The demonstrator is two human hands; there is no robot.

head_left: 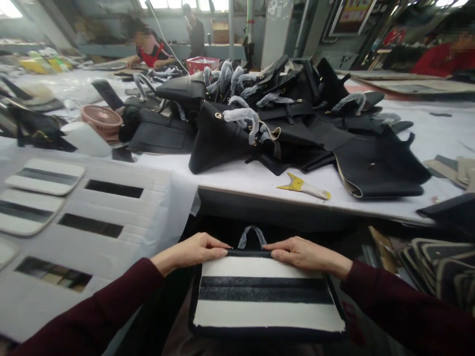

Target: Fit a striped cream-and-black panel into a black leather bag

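In front of me, a black bag bears a white panel with a dark band across it. A wrapped handle loop rises from its top edge. My left hand pinches the top edge left of the loop, thumb on the near side. On the right of the loop, my right hand grips the same edge between thumb and fingers. The bag's lower part rests near my lap, and its underside is hidden.
Black bags lie heaped on the white table, near a yellow-ended tool and a pink fan. White panels lie at left. Stacked panels stand at right. Other people are further back.
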